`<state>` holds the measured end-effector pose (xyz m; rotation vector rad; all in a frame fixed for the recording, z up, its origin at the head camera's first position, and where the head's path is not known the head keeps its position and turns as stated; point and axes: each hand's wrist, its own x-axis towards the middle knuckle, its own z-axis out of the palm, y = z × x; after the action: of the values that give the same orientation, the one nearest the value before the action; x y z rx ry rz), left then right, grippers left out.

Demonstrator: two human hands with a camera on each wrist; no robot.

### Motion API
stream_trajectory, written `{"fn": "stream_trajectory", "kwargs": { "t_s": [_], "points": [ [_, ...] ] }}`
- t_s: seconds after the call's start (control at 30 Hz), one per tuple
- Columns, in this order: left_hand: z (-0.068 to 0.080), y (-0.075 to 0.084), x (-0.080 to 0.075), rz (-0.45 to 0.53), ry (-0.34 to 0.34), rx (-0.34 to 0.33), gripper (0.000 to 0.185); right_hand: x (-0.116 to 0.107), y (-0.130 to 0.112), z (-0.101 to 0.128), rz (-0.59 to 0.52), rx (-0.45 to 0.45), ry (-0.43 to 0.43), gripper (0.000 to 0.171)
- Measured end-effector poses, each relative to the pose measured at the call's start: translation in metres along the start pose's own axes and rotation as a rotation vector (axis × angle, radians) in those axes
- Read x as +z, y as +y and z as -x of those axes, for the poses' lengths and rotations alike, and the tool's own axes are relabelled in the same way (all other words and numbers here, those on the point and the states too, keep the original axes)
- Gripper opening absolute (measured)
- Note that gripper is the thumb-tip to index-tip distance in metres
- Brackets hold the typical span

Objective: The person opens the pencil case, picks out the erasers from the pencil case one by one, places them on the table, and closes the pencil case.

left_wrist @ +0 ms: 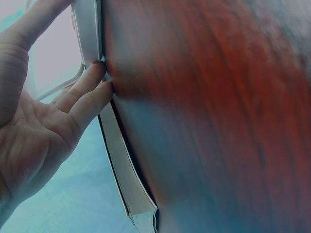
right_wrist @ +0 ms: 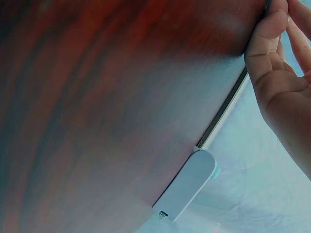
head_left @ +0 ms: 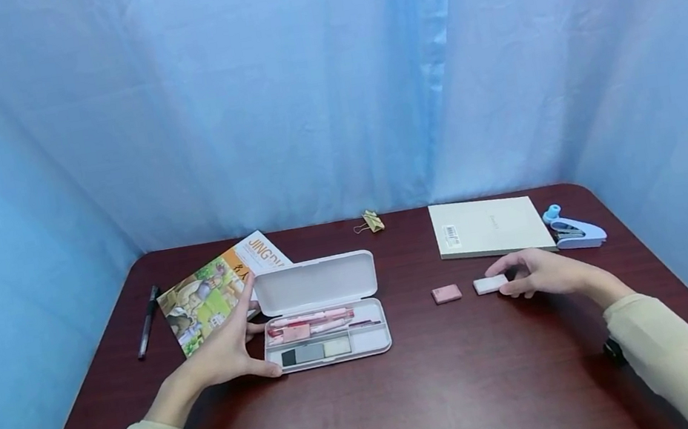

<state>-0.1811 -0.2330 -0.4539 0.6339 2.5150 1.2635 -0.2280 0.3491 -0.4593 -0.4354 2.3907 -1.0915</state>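
Your right hand has its fingers curled round the white eraser, which sits on the desk just beside the pink eraser. Your left hand is spread flat against the end of the open pencil case, steadying it. Looks like early days: both erasers are out of the case. Inside there's a pink pen, a pink block and grey-to-white pads.

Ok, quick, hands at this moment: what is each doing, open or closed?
Left hand: open, straight fingers against the pencil case.
Right hand: fingers curled at the white eraser; a firm grip cannot be told.
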Motion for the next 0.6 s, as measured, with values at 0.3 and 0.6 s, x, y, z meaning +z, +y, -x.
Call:
{"fn": "stream_trajectory", "kwargs": {
  "t_s": [0.3,0.6],
  "points": [
    [-0.0002,-0.0008,-0.0003,0.01,-0.001,0.001,0.145,0.0005,-0.0042,0.0006,-0.031,-0.008,-0.006,0.051],
    [-0.0013,-0.0024,0.0003,0.014,-0.001,0.003,0.145,0.0004,-0.0045,0.0004,-0.043,-0.013,0.002,0.052]
  ]
}}
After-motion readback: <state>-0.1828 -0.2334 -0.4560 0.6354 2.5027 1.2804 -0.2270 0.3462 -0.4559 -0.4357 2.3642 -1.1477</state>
